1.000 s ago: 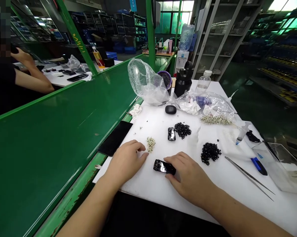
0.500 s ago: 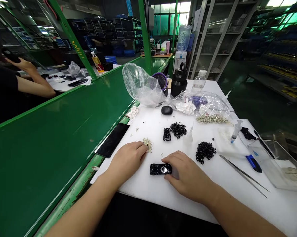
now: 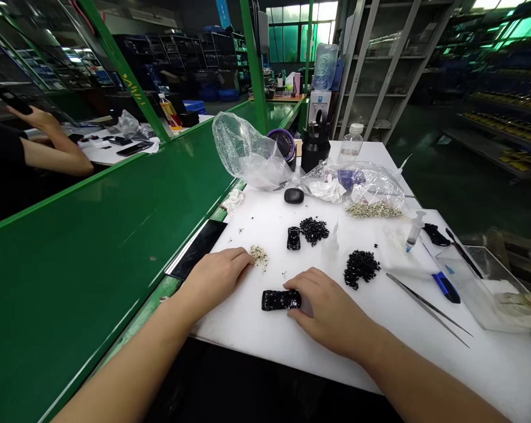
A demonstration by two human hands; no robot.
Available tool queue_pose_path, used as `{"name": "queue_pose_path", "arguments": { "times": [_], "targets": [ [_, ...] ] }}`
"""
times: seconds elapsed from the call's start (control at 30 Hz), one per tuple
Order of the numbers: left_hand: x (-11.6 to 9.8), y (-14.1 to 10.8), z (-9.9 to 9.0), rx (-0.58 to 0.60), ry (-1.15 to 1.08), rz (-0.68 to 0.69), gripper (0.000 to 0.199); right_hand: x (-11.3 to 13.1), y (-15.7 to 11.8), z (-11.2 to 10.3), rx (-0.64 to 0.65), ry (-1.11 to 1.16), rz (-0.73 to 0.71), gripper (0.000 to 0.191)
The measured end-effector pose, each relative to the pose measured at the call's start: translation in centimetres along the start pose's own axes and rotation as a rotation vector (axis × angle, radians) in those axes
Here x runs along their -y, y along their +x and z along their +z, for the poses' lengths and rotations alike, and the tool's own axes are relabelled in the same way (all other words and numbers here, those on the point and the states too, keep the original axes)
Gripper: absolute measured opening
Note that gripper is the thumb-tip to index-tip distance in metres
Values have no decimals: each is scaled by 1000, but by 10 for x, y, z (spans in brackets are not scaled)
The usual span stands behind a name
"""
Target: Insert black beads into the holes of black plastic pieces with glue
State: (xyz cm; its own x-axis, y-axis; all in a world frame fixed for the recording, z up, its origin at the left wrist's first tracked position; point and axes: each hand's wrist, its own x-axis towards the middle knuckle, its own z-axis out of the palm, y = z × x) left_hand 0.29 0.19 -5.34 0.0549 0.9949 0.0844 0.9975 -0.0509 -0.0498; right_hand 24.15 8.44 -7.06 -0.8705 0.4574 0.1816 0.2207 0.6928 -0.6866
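My right hand (image 3: 324, 308) grips the right end of a black toy car body (image 3: 281, 300), which lies lengthwise on the white tabletop (image 3: 247, 329) near its front edge. My left hand (image 3: 219, 276) rests to the left, its fingers pressed together at the edge of a small pile of pale bits (image 3: 259, 256); what the fingertips pinch, if anything, is too small to make out. Behind the held car stands a second small black car body (image 3: 293, 238), beside a heap of black pieces (image 3: 314, 231). Another heap of black pieces (image 3: 361, 268) lies to the right.
Tweezers (image 3: 428, 308), a blue-handled tool (image 3: 446, 287), a syringe (image 3: 416, 231) and a clear tray (image 3: 490, 294) lie at right. Plastic bags (image 3: 251, 155), a black bottle (image 3: 315, 147) and a black case (image 3: 294, 195) stand behind. A phone (image 3: 197, 249) borders the green partition (image 3: 93, 258); beyond it sits a person (image 3: 49, 147).
The whole view has shifted slightly, so the table things appear a little further left. Both hands keep nearly the same places, and my right hand still grips the car body.
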Motion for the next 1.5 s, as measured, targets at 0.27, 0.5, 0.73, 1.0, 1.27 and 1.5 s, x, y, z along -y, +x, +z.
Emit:
{"name": "queue_pose_path", "arguments": {
  "times": [0.27, 0.5, 0.73, 1.0, 1.27, 1.5],
  "targets": [
    [-2, 0, 0, 5, -62, -99, 22, 0, -1, 1, 4, -13, 6, 35],
    [4, 3, -2, 57, -142, -135, 24, -1, 0, 1, 3, -19, 9, 34],
    [9, -18, -3, 38, -103, -244, 31, -1, 0, 1, 5, -17, 7, 34],
    [-8, -32, -12, -138, -389, -334, 20, 3, -3, 0, -77, 87, 40, 30],
    [-67, -29, -2, -408, -1001, -404, 15, 10, -2, -1, -279, 548, 98, 25],
    [-73, -25, 3, -366, -1190, -646, 22, 12, -4, -5, -343, 584, 71, 22]
  ]
}}
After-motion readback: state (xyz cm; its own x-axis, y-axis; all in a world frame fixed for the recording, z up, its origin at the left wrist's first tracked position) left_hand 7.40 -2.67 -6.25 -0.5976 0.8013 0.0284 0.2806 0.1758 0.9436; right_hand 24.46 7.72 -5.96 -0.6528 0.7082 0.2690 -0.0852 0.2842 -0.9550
